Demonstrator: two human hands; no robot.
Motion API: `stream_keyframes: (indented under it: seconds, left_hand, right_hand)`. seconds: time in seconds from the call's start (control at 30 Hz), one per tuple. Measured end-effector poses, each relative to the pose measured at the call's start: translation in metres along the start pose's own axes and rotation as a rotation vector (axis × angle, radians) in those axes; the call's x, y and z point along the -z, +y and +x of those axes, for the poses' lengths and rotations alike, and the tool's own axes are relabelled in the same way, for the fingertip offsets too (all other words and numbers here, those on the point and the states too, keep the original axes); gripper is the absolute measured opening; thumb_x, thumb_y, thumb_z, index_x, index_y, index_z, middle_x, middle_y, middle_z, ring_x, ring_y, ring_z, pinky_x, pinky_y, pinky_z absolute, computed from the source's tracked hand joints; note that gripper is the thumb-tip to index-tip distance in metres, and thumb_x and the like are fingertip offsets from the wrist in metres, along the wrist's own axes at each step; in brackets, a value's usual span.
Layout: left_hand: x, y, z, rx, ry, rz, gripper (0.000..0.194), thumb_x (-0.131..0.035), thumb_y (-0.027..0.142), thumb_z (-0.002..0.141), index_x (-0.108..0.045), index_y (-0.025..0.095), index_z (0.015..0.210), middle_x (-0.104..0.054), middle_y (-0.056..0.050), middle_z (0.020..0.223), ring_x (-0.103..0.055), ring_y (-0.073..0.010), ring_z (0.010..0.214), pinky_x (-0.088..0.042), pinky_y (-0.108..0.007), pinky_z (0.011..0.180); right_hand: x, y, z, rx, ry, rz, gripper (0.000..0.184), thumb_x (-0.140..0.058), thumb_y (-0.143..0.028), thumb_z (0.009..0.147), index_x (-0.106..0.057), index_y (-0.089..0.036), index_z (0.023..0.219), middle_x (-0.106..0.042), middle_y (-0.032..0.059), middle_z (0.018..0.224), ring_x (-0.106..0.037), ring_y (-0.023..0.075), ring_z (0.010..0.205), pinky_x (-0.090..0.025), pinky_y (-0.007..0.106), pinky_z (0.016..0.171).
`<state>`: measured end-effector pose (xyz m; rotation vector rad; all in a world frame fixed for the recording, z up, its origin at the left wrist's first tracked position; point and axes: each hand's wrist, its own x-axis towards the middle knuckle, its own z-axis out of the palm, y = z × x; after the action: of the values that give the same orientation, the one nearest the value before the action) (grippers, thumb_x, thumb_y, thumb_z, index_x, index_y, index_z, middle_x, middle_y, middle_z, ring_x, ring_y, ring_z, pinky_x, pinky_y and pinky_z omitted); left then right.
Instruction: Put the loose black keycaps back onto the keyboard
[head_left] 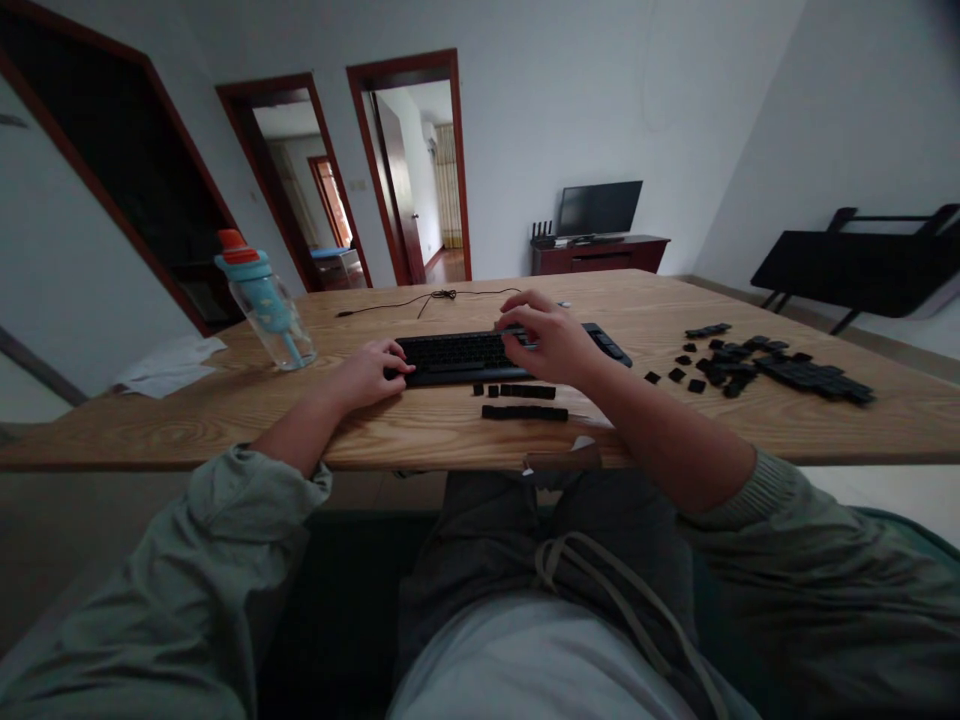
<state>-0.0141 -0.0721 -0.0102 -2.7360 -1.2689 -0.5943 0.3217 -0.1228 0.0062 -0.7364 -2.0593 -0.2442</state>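
A black keyboard point(454, 352) lies on the wooden table in front of me. My left hand point(373, 372) grips its left end, with the fingertips on the top and the thumb by the front corner. Over the right part of the keyboard, my right hand point(546, 338) is bent downward with thumb and fingers drawn together. What those fingertips hold, if anything, is hidden. Near the keyboard's front edge lie a row of black keycaps point(529, 391) and two single keycaps point(485, 390). Closer to me is another black keycap strip point(524, 412).
Many loose black keycaps point(739, 365) are scattered at the right of the table point(420, 435). A cable point(442, 294) lies behind the keyboard. On the left stand a water bottle point(268, 310) and white paper point(169, 367). A brownish piece point(566, 458) sits at the front edge.
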Motion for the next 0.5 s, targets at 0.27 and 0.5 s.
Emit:
stream_keyframes:
  seconds: [0.27,0.5]
  left_hand:
    - [0.000,0.008,-0.001,0.120,-0.058,-0.035,0.043,-0.055,0.036,0.077,-0.079,0.019,0.108,-0.070,-0.008,0.099,-0.064,-0.0226,0.084,-0.051,-0.034,0.080]
    - [0.001,0.005,-0.006,0.093,-0.037,0.000,0.040,-0.054,0.034,0.080,-0.077,0.019,0.110,-0.074,-0.007,0.098,-0.065,-0.0211,0.086,-0.049,-0.031,0.080]
  right_hand:
    - [-0.002,0.011,0.000,-0.144,0.018,0.024,0.014,-0.057,-0.020,0.082,-0.069,-0.017,0.087,-0.064,0.0078,0.092,-0.056,0.0191,0.080,-0.045,0.034,0.076]
    - [-0.006,0.012,-0.002,-0.167,-0.055,0.057,0.013,-0.058,-0.021,0.080,-0.069,-0.017,0.085,-0.066,0.0060,0.087,-0.056,0.0169,0.073,-0.043,0.031,0.072]
